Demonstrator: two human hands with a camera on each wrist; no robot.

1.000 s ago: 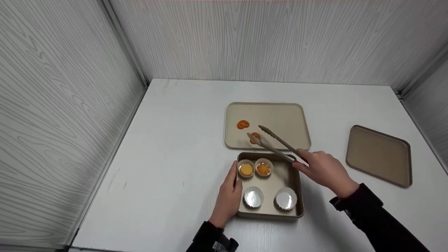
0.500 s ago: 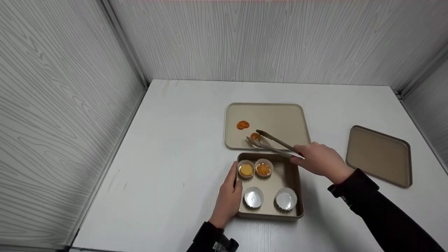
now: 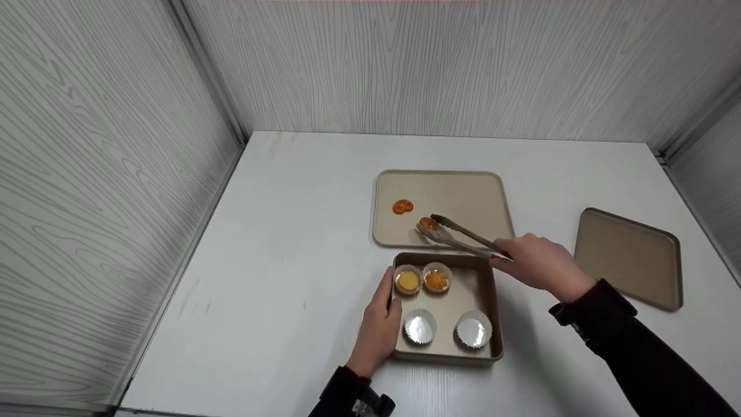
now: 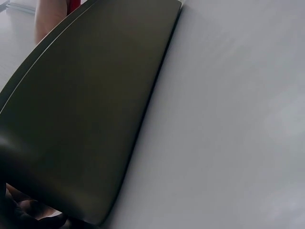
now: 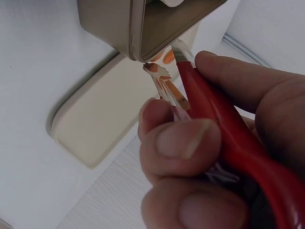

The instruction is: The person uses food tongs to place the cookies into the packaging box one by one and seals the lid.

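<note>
My right hand [image 3: 538, 260] grips tongs [image 3: 463, 234] with red handles, which show best in the right wrist view [image 5: 209, 105]. The tongs' tips are at an orange slice [image 3: 427, 222] on the beige baking tray [image 3: 474, 191]. Farther left on that tray lies another orange piece [image 3: 402, 207]. With my left hand [image 3: 376, 333] I hold the left wall of a deep square baking pan [image 3: 457, 304]. Inside the pan are a paper cup with a yellow filling [image 3: 408, 281], one topped with orange segments [image 3: 436, 280], and two silvery cups [image 3: 419, 328] without filling.
Off to the right, a flat brown tray [image 3: 631, 258] lies at an angle on the white table [image 3: 278, 260]. Grey wood-patterned panels [image 3: 428, 69] rise behind and on both sides. The deep pan's front wall stands close to the beige tray.
The tongs' tips have come closer together around the orange slice, and it has shifted slightly right and up the tray. My left hand and the pan stay in place.
</note>
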